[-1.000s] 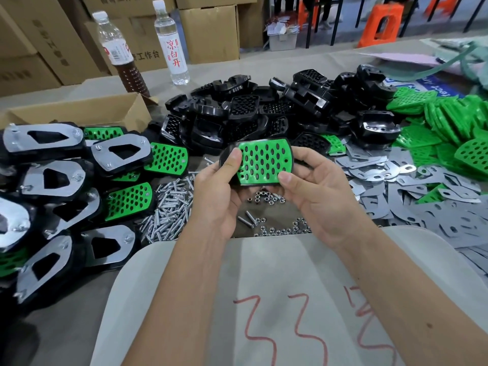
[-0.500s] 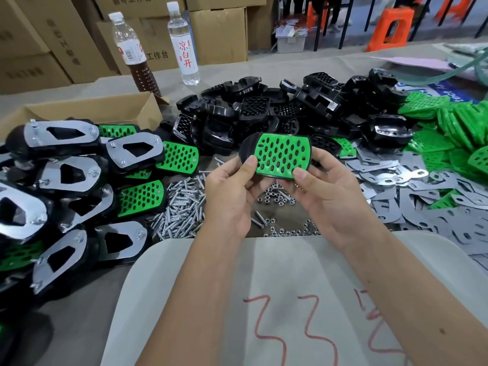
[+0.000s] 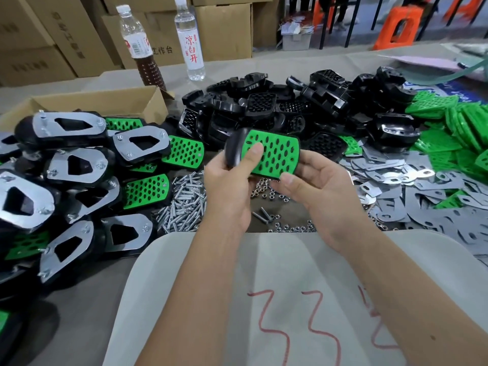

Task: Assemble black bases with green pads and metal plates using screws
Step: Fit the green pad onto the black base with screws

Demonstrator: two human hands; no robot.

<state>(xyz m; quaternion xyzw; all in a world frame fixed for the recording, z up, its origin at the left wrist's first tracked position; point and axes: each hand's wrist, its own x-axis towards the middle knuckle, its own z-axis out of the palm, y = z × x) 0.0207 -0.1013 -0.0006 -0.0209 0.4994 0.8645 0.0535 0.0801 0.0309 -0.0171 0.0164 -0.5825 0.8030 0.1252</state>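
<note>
Both hands hold one part above the worktop (image 3: 79, 299), over the loose hardware. The part is a black base (image 3: 233, 151), rounded and matte at its left end, with a green pad (image 3: 277, 154) seated on its upper face. Pad: flat bright-green plastic, roughly rectangular with rounded corners, perforated by rows of oval holes.

Left hand (image 3: 229, 186): grip closed around the base's left end, thumb laid flat on the pad's left edge. Right hand (image 3: 324, 191): grip pinching the right end of the part, thumb tip at the pad's lower edge, fingers curled beneath and mostly hidden.

On the worktop:
- Directly under the hands, small hex nuts (image 3: 266, 190), bright metal, scattered.
- Left of them, a heap of screws (image 3: 184, 207), slim, silver, threaded.
- Far left, finished assemblies (image 3: 71, 165) stacked loosely: black bodies capped with shiny metal plates with a dark cut-out window, green perforated pads showing between them.
- Behind the hands, a pile of bare black bases (image 3: 290, 109), glossy, some with a gridded face.
- Right, loose metal plates (image 3: 435, 204), thin, dull grey, overlapping.
- Far right, spare green pads (image 3: 464, 128) in a loose heap.
- Near edge, a pale sheet (image 3: 264, 313) with red handwritten marks.
- Rear left, an open cardboard box (image 3: 105, 104) and two plastic bottles (image 3: 190, 40).
</note>
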